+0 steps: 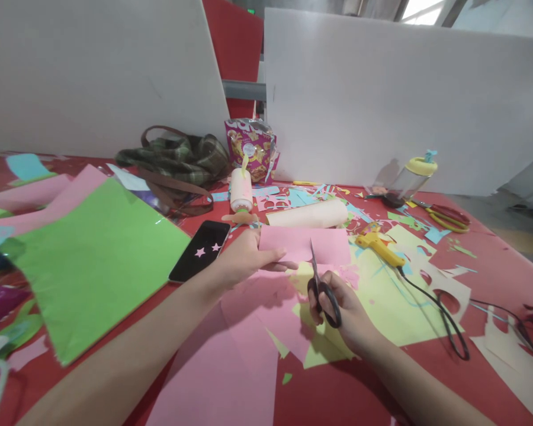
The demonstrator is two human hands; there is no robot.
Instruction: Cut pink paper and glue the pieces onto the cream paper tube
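Observation:
My left hand [253,258] grips the left end of a pink paper strip [328,245], thumb on top and fingers beneath. My right hand [342,305] has its fingers through the black handles of a pair of scissors [316,275]. The blades point up and away, at the lower edge of the strip near its middle, and look nearly closed. Under both hands lie pink sheets [231,361] and yellow paper [408,307]. Left of my left hand rests a black phone [199,251] with two small pink paper stars [199,252] on its screen.
A yellow glue gun [382,248] with a black cord lies at right, near red-and-yellow-handled scissors [448,218] and a lidded clear cup [411,180]. Behind are a cream paper roll [308,214], a snack bag [252,148] and a plaid bag [182,157]. Green paper [98,266] covers the left.

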